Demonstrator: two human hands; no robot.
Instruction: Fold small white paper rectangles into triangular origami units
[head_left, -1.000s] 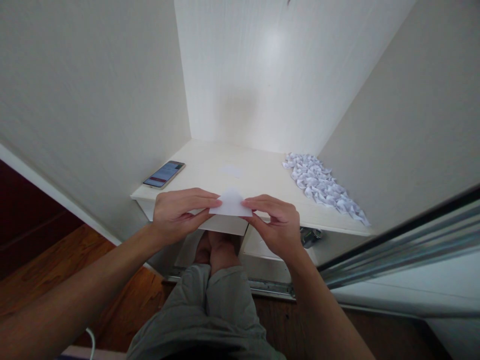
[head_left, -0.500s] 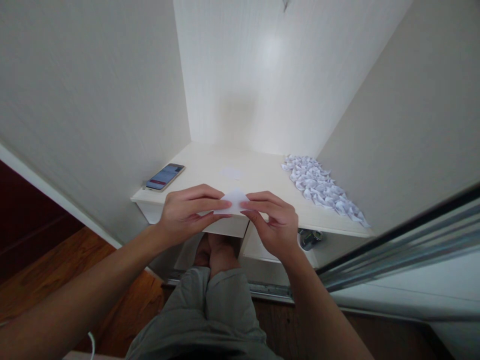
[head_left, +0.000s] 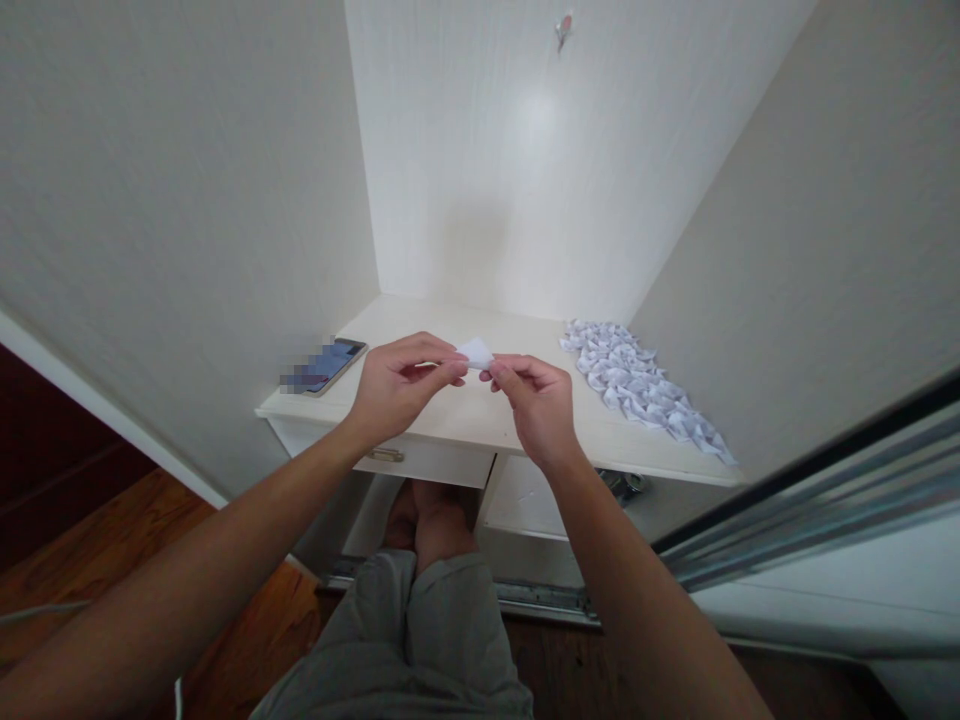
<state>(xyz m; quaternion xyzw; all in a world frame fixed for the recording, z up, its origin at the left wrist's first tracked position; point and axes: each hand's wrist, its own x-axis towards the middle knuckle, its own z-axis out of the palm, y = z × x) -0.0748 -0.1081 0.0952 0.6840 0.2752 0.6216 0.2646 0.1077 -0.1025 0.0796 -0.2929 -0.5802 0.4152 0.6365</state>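
A small piece of folded white paper (head_left: 475,353) is held up between my two hands, above the white shelf top (head_left: 450,415). My left hand (head_left: 405,385) pinches its left end between thumb and fingers. At the right end, the thumb and fingers of my right hand (head_left: 536,400) are closed on it. The paper's upper part rises to a blunt point over a narrow lower band. To the right lies a long heap of folded white paper pieces (head_left: 637,385), apart from both hands.
A phone (head_left: 330,365), partly blurred out, lies at the shelf's left. Below the front edge are a drawer with a metal handle (head_left: 385,454) and an open compartment holding a dark shiny object (head_left: 626,486). Walls enclose the shelf; a sliding-door track (head_left: 810,500) runs at right.
Both hands have risen and moved away from me over the shelf, bringing the paper along. The paper was a wider triangle and now looks smaller and narrower. The view has shifted slightly.
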